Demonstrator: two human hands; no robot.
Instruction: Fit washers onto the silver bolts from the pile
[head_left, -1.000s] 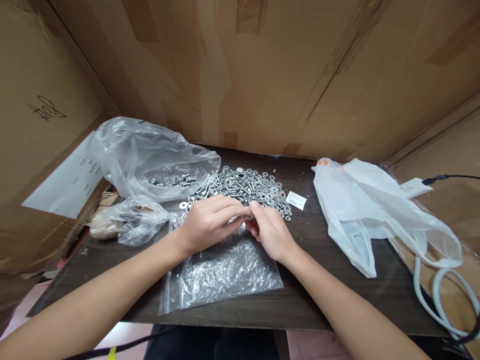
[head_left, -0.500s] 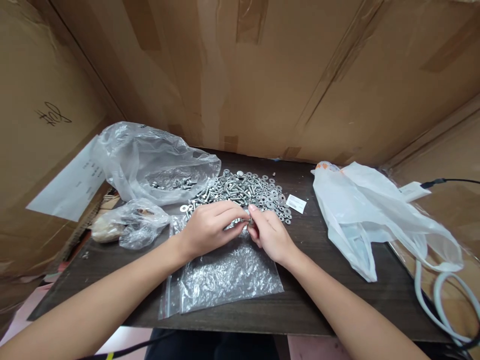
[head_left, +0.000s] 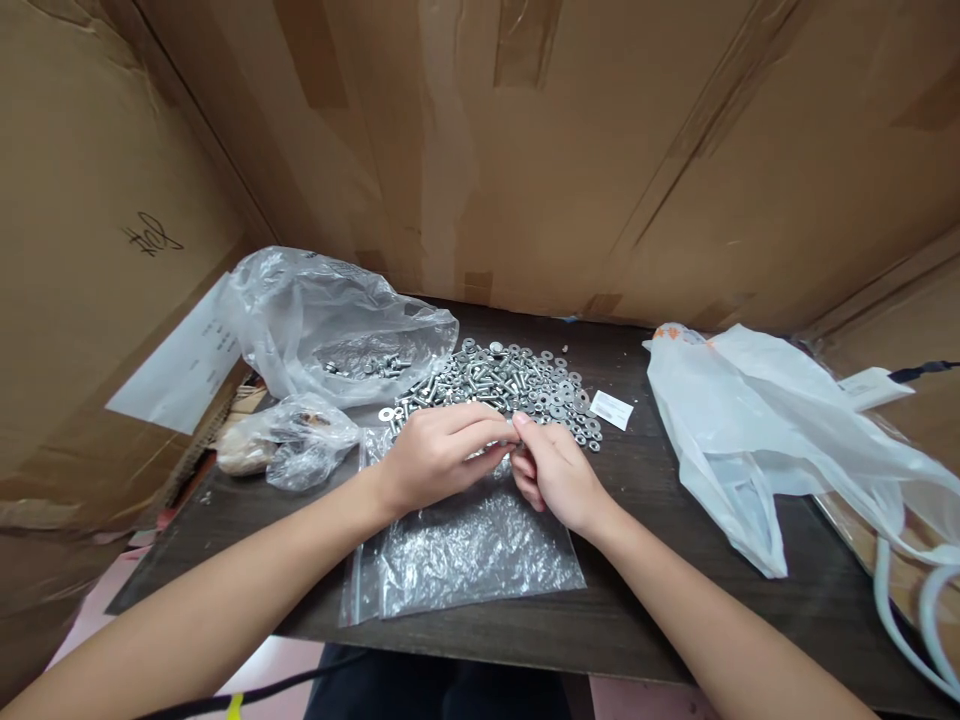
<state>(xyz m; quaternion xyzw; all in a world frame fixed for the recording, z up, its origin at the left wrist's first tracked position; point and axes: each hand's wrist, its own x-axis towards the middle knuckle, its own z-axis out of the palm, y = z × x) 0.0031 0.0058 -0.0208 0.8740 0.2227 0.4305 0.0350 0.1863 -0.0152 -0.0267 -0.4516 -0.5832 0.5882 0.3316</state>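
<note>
- The left hand [head_left: 442,455] and the right hand [head_left: 566,480] meet just in front of a loose pile of silvery metal bolts, nuts and washers [head_left: 491,375] on the dark wood-grain bench [head_left: 622,620].
- The fingers of both hands are pinched together around what seems to be a small metal piece (mostly hidden, so I cannot tell which kind, or whether parts are joined).
- Judging by the pile, much of the hardware is unhandled or unsorted; no separate finished group is clear.
- A smaller cluster of silvery bolts [head_left: 375,367] shows at the large, clear, crumpled plastic bag [head_left: 277,300], beside the pile.
- Flat, clear plastic zip bags [head_left: 480,560] lie beneath the hands, nearer the person.
- A small white paper label [head_left: 611,410] rests just right of the pile.
</note>
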